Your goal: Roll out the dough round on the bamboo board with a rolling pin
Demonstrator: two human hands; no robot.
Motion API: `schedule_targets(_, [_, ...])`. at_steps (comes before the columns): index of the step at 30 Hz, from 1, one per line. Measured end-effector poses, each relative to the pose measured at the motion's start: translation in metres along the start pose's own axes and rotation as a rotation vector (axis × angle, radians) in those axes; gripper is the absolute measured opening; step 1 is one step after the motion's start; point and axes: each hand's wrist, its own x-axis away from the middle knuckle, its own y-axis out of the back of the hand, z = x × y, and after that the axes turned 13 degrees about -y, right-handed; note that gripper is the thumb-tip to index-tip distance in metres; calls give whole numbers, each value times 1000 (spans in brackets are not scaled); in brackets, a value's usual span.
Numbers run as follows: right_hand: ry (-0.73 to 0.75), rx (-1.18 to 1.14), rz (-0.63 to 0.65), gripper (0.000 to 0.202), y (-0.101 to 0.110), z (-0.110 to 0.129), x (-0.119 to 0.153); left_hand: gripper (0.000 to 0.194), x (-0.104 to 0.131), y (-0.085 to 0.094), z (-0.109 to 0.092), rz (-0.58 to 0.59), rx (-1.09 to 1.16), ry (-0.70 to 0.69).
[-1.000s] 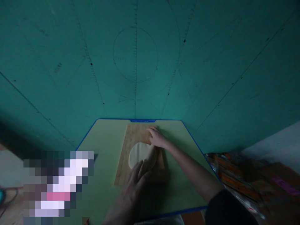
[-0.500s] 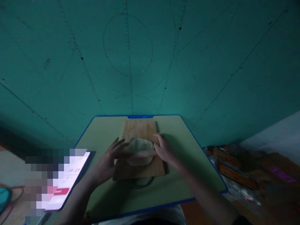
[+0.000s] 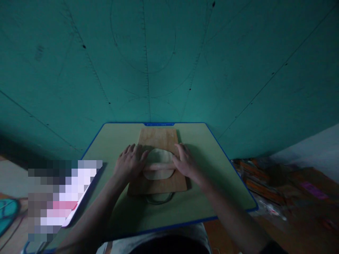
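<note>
A thin wooden rolling pin [image 3: 159,167] lies across a flat, pale round of dough [image 3: 159,154]. The dough rests on a wooden cutting board [image 3: 158,137]. My left hand [image 3: 131,161] is over the pin's left end, fingers reaching forward and thumb toward the dough. At the pin's right end, my right hand [image 3: 185,161] holds on, with its fingers over the board's right edge. Both ends of the pin are hidden under my hands.
The board sits on a small pale table [image 3: 201,141] with a blue rim, against a green wall [image 3: 164,70]. A lit screen [image 3: 76,197], partly blurred out, is at the left. A dark loop [image 3: 160,201] shows below the board. Wrapped packages [image 3: 265,187] are piled on the right.
My left hand has come down onto the rolling pin's left end, where it was lifted and blurred before. My right hand stays at the other end. The view has tilted slightly downward.
</note>
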Motion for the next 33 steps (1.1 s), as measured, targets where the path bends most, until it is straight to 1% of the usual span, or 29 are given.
schedule_targets(3, [-27,54,12,56,0,0,-3,36,0,-2,2,13,-29,56])
schedule_targets(4, [-55,72,34,58,0,0,-4,37,-1,-3,3,6,-26,50])
schedule_targets(7, [-134,133,115,61,2,1,-8,33,-1,-7,8,27,-22,-61])
schedule_targets(9, [-102,162,145,60,5,1,-12,32,-3,-9,10,59,-35,-108])
schedule_targets(10, [-76,166,147,58,6,1,-15,33,-5,-9,10,64,-33,-93])
schedule_targets(12, [-50,160,134,56,7,1,-21,36,-12,-8,11,60,-1,-19])
schedule_targets(15, [-60,167,88,54,8,3,-32,39,-26,-6,11,81,44,88])
schedule_targets(17, [-72,191,74,51,8,6,-40,38,-32,-5,11,101,27,120])
schedule_targets(19, [-109,207,72,49,9,9,-46,35,-36,-4,11,113,-13,121])
schedule_targets(20, [-127,210,74,49,10,11,-49,34,-37,-4,11,126,-36,99])
schedule_targets(23, [-152,207,85,50,11,15,-55,28,-38,-1,12,178,-81,-39])
schedule_targets(25, [-162,212,84,50,13,18,-57,28,-40,1,13,208,-91,-105])
schedule_targets(27, [-151,217,43,50,14,19,-58,30,-44,3,13,205,-82,-68])
schedule_targets(30, [-98,210,-36,47,14,20,-60,34,-50,5,12,151,-32,69])
schedule_targets(33, [-116,222,-16,45,13,21,-65,35,-56,3,13,125,-4,115])
